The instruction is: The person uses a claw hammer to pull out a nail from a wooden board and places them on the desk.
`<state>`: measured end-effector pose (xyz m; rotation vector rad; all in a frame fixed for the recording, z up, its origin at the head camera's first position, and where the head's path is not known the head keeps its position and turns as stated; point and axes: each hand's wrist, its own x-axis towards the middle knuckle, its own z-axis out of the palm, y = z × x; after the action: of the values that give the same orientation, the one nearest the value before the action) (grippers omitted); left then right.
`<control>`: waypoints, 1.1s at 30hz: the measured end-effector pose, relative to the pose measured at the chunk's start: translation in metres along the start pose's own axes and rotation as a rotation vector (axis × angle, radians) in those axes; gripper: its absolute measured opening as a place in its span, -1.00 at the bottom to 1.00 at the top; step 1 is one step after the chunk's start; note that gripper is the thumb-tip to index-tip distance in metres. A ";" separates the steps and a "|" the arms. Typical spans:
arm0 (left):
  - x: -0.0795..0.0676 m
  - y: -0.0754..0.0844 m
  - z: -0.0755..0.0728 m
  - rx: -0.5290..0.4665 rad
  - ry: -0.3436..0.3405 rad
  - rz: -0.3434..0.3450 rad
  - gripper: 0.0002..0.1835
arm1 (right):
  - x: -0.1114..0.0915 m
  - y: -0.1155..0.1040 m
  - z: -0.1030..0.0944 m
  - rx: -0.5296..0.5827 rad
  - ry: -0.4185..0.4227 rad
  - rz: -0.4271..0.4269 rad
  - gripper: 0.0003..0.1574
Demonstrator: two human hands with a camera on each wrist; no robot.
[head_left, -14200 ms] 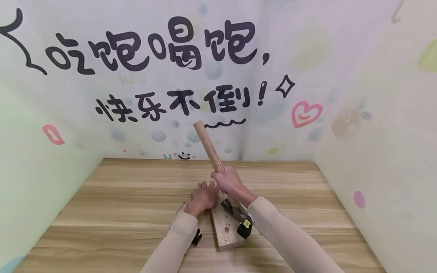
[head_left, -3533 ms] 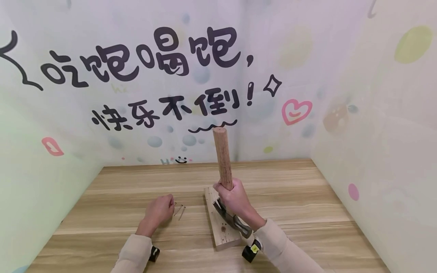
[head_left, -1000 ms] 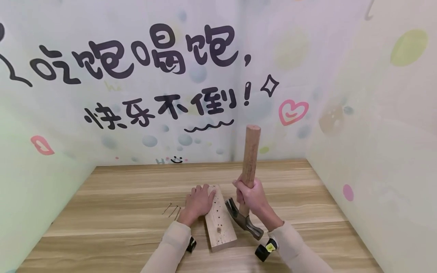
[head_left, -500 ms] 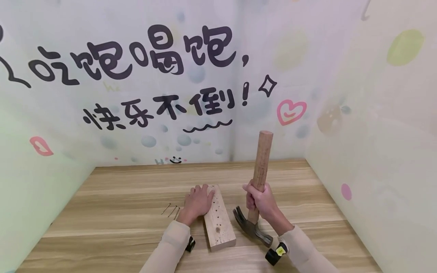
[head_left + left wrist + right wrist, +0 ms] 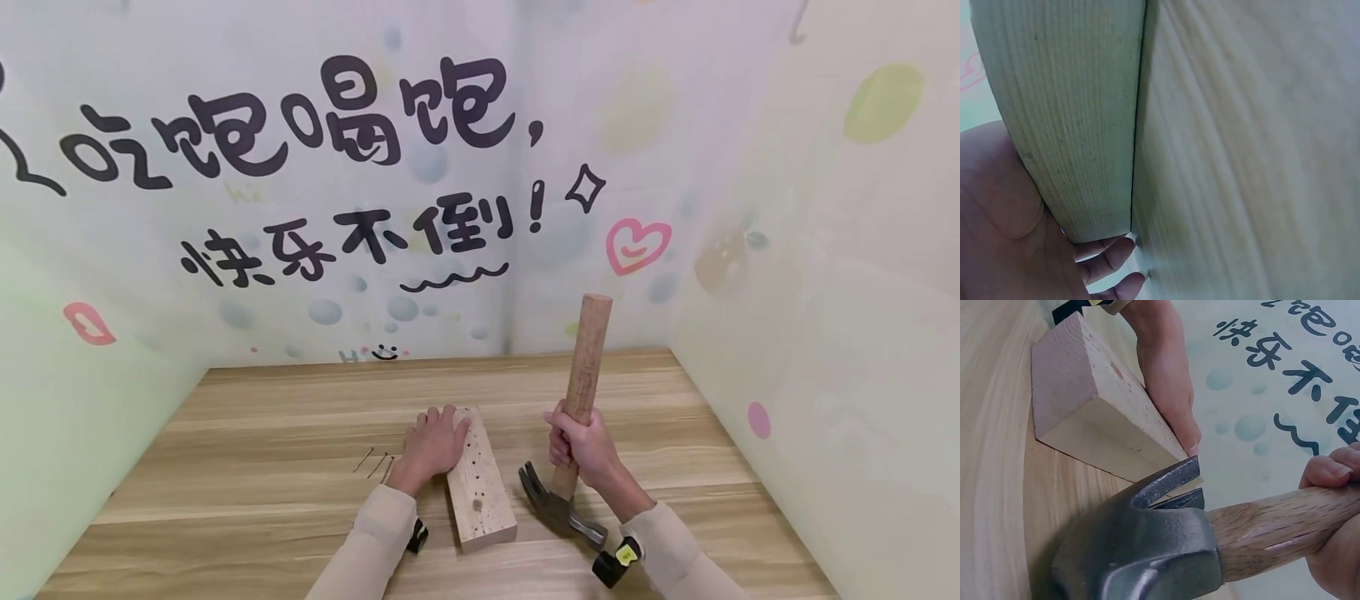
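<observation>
A pale wooden block (image 5: 482, 483) with a row of dark holes or nail heads and a knot lies on the table. My left hand (image 5: 435, 444) grips its far left part, thumb over the top edge; in the left wrist view the fingers (image 5: 1110, 259) bend behind the block's end. My right hand (image 5: 588, 446) grips a claw hammer (image 5: 592, 358) by its wooden handle, to the right of the block. The handle points up, and the steel head (image 5: 1154, 550) is low near the table, claw towards the block.
Loose nails (image 5: 377, 464) lie on the wood-grain table (image 5: 247, 483) left of my left hand, one partly hidden by the wrist. A printed wall (image 5: 360, 208) closes off the back, with side walls left and right. Each wrist carries a black camera (image 5: 615, 562).
My left hand has gone from beside the nails to the block. Over the last second my right hand has carried the hammer rightwards, away from the block, while the left hand stays.
</observation>
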<state>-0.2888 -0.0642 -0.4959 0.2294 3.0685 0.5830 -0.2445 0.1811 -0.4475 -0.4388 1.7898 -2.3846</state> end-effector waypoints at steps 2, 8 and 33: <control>0.000 -0.001 0.001 0.004 0.002 0.001 -0.44 | 0.000 0.000 -0.001 0.006 -0.003 0.004 -0.64; 0.000 -0.001 0.001 0.006 0.010 0.010 -0.45 | 0.000 0.002 -0.006 0.029 -0.022 0.013 -0.64; -0.003 0.000 -0.004 -0.002 -0.001 0.000 -0.45 | 0.037 0.014 -0.047 -0.003 -0.044 0.274 -0.87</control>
<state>-0.2860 -0.0665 -0.4919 0.2292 3.0669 0.5852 -0.2945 0.2098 -0.4673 -0.2263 1.7106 -2.1694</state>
